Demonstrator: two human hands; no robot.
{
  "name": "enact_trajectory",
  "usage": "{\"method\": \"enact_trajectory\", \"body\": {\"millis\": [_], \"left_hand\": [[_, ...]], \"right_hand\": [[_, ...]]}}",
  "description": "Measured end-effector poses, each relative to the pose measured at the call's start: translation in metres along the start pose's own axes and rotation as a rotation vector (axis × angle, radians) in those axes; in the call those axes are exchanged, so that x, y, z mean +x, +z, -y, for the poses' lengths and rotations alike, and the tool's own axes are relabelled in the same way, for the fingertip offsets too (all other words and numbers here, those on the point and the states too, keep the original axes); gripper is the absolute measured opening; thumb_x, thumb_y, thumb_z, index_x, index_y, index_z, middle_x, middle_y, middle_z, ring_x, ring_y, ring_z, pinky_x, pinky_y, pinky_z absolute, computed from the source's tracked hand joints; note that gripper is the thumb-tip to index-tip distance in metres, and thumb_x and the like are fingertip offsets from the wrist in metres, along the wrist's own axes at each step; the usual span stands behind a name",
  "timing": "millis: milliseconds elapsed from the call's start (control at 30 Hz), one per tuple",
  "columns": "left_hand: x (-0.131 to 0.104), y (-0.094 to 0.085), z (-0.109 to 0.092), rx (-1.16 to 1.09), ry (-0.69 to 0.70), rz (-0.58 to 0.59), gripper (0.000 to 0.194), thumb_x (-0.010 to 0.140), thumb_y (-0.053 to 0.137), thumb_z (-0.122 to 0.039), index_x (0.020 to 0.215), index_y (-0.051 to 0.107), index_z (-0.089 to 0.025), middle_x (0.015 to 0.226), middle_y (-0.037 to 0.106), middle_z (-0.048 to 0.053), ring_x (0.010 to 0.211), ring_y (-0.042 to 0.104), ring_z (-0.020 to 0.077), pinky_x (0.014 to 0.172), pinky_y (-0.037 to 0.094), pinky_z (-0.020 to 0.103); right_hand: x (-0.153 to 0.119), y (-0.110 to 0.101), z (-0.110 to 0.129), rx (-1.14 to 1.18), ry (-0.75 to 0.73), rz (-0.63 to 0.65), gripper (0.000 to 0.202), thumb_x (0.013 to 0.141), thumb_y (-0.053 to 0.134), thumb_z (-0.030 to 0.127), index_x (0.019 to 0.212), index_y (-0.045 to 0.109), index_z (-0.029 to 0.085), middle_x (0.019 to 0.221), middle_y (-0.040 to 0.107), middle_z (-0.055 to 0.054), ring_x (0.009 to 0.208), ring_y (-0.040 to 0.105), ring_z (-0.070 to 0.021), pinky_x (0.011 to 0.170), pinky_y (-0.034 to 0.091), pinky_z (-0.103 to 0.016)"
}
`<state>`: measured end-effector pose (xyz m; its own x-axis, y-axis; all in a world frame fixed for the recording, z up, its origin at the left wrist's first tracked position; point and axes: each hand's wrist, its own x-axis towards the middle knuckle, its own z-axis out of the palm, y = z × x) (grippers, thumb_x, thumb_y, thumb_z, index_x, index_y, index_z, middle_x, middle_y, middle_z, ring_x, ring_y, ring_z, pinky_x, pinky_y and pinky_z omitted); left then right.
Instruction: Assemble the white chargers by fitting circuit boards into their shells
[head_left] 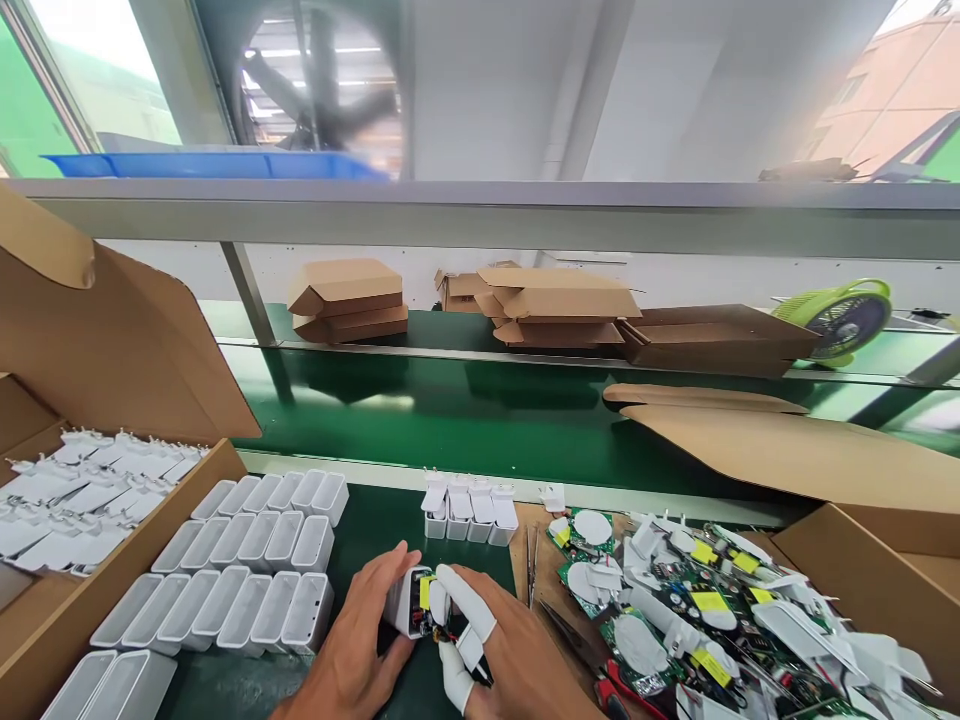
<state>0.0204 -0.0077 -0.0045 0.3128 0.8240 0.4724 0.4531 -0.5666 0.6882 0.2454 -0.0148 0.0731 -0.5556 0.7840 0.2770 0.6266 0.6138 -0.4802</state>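
My left hand (pixel 366 632) is closed around a small white plastic housing (pixel 400 606), with its open end facing right. From the right, my right hand (pixel 517 645), wearing white finger cots on thumb and index finger, grips a small circuit board (pixel 425 592) with a yellow component. The board sits at the mouth of the housing; how far in it reaches is hidden by the fingers. Just beyond my hands stands a short row of white housings (pixel 480 530) with white lids and metal pins on top. Tweezers (pixel 532 565) and red-handled pliers (pixel 581 640) lie beside my right hand.
Rows of white housings (pixel 244 610) stand at left, beside a cardboard box (pixel 217 470) of white pronged parts. At right, circuit boards and white parts (pixel 697 610) are heaped by another cardboard box (pixel 885 560). A green conveyor belt (pixel 450 420) and metal shelf (pixel 480 215) run across behind.
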Motion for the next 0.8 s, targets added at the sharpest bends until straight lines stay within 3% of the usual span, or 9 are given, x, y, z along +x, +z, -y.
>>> {"method": "enact_trajectory", "body": {"millis": [167, 367, 800], "left_hand": [[-0.001, 0.001, 0.002, 0.026, 0.001, 0.020, 0.077, 0.100, 0.057, -0.017, 0.165, 0.019, -0.033, 0.153, 0.056, 0.012, 0.143, 0.053, 0.0315, 0.117, 0.048, 0.053], [-0.001, 0.001, 0.003, 0.032, 0.017, 0.015, 0.076, 0.100, 0.057, -0.016, 0.164, 0.020, -0.031, 0.153, 0.056, 0.013, 0.144, 0.051, 0.0311, 0.117, 0.048, 0.052], [0.002, -0.004, -0.005, 0.032, 0.024, 0.002, 0.076, 0.099, 0.057, -0.014, 0.164, 0.022, -0.031, 0.150, 0.059, 0.012, 0.140, 0.056, 0.0308, 0.113, 0.053, 0.051]], "right_hand": [[-0.002, 0.001, -0.001, 0.021, 0.008, -0.004, 0.077, 0.072, 0.053, 0.005, 0.148, 0.048, 0.018, 0.138, 0.064, -0.015, 0.118, 0.066, -0.0303, 0.101, 0.058, -0.044], [-0.005, 0.009, -0.011, 0.068, -0.031, -0.053, 0.093, 0.070, 0.052, 0.002, 0.158, 0.032, 0.024, 0.142, 0.060, -0.011, 0.123, 0.062, -0.0276, 0.104, 0.054, -0.041], [-0.004, 0.010, -0.009, 0.094, -0.008, -0.039, 0.092, 0.073, 0.052, -0.001, 0.158, 0.033, 0.028, 0.137, 0.062, -0.007, 0.115, 0.063, -0.0251, 0.100, 0.055, -0.039]]}}
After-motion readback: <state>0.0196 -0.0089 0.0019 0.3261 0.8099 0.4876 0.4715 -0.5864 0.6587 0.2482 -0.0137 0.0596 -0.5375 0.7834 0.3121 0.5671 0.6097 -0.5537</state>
